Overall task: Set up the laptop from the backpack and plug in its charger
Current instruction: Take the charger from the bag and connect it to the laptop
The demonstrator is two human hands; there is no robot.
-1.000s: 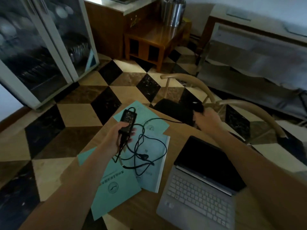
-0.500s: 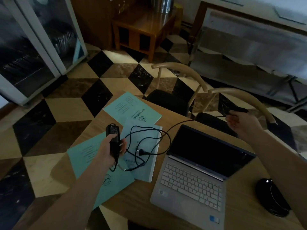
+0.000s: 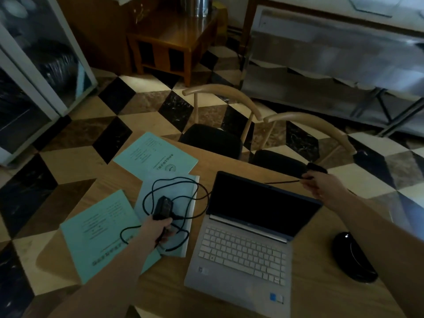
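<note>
A silver laptop (image 3: 243,249) stands open on the wooden table (image 3: 321,260), its screen dark. My left hand (image 3: 158,228) grips the black charger brick (image 3: 163,207) just above the teal booklets left of the laptop. The charger's black cable (image 3: 181,191) loops over the middle booklet and runs behind the laptop lid to my right hand (image 3: 321,184). That hand pinches the cable's end beyond the laptop's far right corner, with a dark plug (image 3: 316,168) sticking out past its fingers. No backpack is in view.
Three teal booklets (image 3: 101,228) lie spread on the table's left part. A black mouse (image 3: 353,258) sits right of the laptop. Two wooden chairs (image 3: 231,115) with black seats stand at the far table edge. Cabinets and a steel rack line the room.
My right hand has drawn the cable end from the table's far middle out to the right, past the laptop. My left hand has lowered the brick toward the booklets. The camera has turned right.
</note>
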